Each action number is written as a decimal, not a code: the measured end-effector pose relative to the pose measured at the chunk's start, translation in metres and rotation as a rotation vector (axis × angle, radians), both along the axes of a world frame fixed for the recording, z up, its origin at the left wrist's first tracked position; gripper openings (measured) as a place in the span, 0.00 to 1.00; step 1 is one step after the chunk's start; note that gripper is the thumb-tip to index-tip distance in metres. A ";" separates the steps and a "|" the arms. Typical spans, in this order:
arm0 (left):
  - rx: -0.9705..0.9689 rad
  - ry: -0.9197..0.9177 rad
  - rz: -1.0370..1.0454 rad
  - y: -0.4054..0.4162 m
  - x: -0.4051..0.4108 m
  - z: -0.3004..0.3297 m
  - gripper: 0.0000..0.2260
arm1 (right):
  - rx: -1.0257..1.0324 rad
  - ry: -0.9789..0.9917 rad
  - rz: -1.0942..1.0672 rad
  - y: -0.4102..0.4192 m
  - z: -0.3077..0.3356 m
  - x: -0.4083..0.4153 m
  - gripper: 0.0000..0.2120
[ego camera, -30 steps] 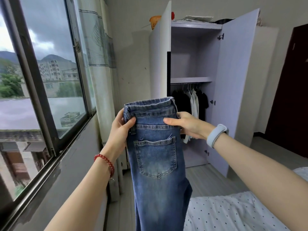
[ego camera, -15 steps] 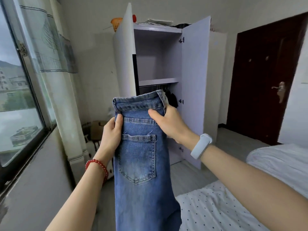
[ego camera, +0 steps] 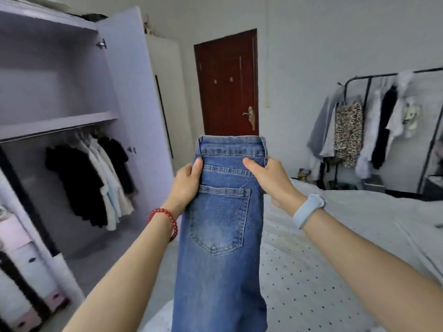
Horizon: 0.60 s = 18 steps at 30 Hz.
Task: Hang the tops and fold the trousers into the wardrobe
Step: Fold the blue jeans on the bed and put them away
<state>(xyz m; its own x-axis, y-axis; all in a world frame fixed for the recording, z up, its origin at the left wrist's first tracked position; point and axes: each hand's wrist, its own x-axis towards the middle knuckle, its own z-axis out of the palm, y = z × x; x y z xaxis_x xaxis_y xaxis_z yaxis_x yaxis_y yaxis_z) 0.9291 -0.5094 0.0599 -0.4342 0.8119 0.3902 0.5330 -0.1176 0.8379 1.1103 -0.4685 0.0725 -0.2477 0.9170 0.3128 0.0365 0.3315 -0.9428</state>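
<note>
Both arms reach forward, left hand [ego camera: 187,185] and right hand [ego camera: 268,180] each in a thumb-forward grip.

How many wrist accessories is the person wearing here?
2: a red beaded bracelet on the left wrist and a pale blue smart band on the right wrist. Both hands grip the blue denim jeans.

One view only — a wide-angle camera worn on the head, looking forward and slightly down along both outstretched arms; the jeans [ego camera: 223,212] hang close before the lens, mid-frame; the open wardrobe [ego camera: 60,121] stands near at left, the bed [ego camera: 359,224] spreads below right, and the dark door [ego camera: 226,82] and clothes rack [ego camera: 374,121] lie farther off — straight edges bow toward the margins.
</note>
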 end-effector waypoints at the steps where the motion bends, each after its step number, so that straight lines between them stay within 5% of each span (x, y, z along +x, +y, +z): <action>1: -0.013 -0.008 -0.041 0.022 0.006 -0.007 0.22 | -0.019 0.005 -0.023 0.018 -0.009 0.007 0.05; 8: -0.199 -0.007 -0.152 0.232 0.055 -0.106 0.17 | -0.190 -0.073 -0.227 0.213 -0.121 0.057 0.10; 18: -0.540 -0.014 -0.224 0.414 0.067 -0.316 0.20 | -0.493 -0.258 -0.360 0.385 -0.337 0.061 0.19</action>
